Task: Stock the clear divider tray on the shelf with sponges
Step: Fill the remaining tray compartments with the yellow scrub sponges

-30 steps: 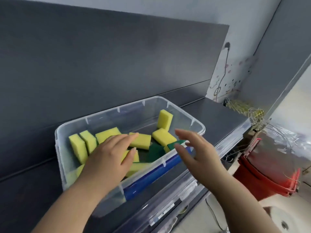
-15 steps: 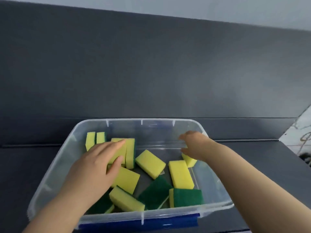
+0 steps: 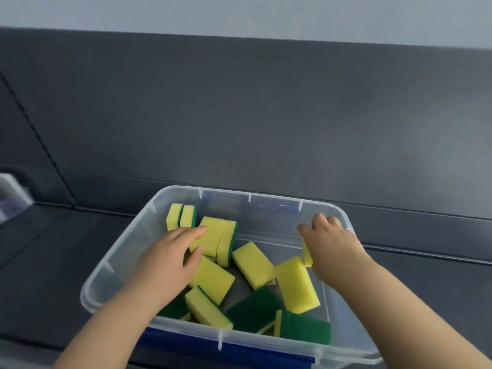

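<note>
A clear plastic bin [image 3: 117, 265] stands on the dark shelf and holds several yellow and green sponges, some upright at its back left [image 3: 183, 215], others lying loose [image 3: 253, 263]. My left hand [image 3: 170, 258] lies flat inside the bin, its straight fingers resting on the upright sponges [image 3: 226, 241]. My right hand [image 3: 330, 243] reaches down by the bin's right wall. Its fingers curl over a yellow sponge [image 3: 307, 255] that is mostly hidden beneath the palm.
The dark grey shelf [image 3: 48, 251] stretches to both sides, with a dark back panel [image 3: 239, 115] right behind the bin. A blurred clear plastic object [image 3: 12, 195] sits at the far left edge. A blue strip [image 3: 226, 351] runs along the bin's front.
The view swung left and now looks down into the bin. My right hand went from outside the front rim to the sponge at the right wall. My left hand stayed on the upright sponges.
</note>
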Demonstrator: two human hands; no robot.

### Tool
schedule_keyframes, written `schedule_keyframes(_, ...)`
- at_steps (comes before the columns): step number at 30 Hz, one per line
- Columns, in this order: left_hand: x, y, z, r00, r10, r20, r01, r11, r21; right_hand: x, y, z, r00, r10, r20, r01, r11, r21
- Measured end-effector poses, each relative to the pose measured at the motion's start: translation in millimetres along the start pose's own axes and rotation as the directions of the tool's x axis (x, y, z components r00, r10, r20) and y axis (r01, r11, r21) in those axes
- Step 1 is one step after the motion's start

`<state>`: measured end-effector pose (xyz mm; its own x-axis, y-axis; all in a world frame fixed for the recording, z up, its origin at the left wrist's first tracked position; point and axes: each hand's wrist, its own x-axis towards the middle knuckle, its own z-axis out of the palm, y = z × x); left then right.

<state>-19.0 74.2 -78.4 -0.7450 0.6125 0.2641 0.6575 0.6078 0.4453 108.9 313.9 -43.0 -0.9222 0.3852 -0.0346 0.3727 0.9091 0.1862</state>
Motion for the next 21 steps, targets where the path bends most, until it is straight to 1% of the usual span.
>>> schedule_keyframes(2, 2.1, 3.2, -0.5, 1.000, 0.010, 0.018, -0.010, 1.000, -0.005, -15.0, -1.3, -1.8, 0.993, 0.036, -0.109, -0.020, 0.989, 0.144)
schedule_keyframes(4, 8.0, 11.4, -2.0, 0.998, 0.033, 0.049, -0.034, 0.999, 0.023, -29.7, -3.7, 0.8, 0.980, 0.084, -0.180, -0.026, 0.951, 0.307)
schedule_keyframes(6, 18.1, 24.9, -3.0, 0.991, 0.085, 0.107, -0.095, 0.991, 0.099, -41.7, -7.3, 6.0, 0.971, 0.145, -0.189, -0.043, 0.886, 0.461)
schedule_keyframes(7, 24.5, 33.8, -3.1, 0.980, 0.118, 0.159, -0.144, 0.976, 0.161, -45.0, -9.2, 10.4, 0.968, 0.171, -0.181, -0.057, 0.859, 0.508)
schedule_keyframes(10, 47.5, 60.0, 6.8, 0.907, 0.168, 0.385, -0.295, 0.907, 0.301, -45.6, -10.8, 25.5, 0.949, 0.264, -0.174, -0.112, 0.795, 0.596)
schedule_keyframes(12, 61.9, 72.7, 24.3, 0.836, 0.168, 0.523, -0.389, 0.853, 0.347, -43.9, -9.8, 31.9, 0.932, 0.323, -0.167, -0.147, 0.755, 0.639)
schedule_keyframes(14, 71.9, 78.6, 44.9, 0.767, 0.164, 0.620, -0.475, 0.795, 0.377, -42.8, -9.3, 35.4, 0.918, 0.357, -0.172, -0.163, 0.737, 0.656)
schedule_keyframes(17, 79.7, 74.6, 69.8, 0.715, 0.143, 0.684, -0.537, 0.739, 0.406, -42.4, -9.5, 38.5, 0.915, 0.369, -0.166, -0.185, 0.747, 0.639)
schedule_keyframes(21, 82.7, 55.1, 89.6, 0.666, 0.088, 0.741, -0.514, 0.773, 0.370, -41.4, -9.0, 38.4, 0.915, 0.385, -0.120, -0.221, 0.728, 0.650)
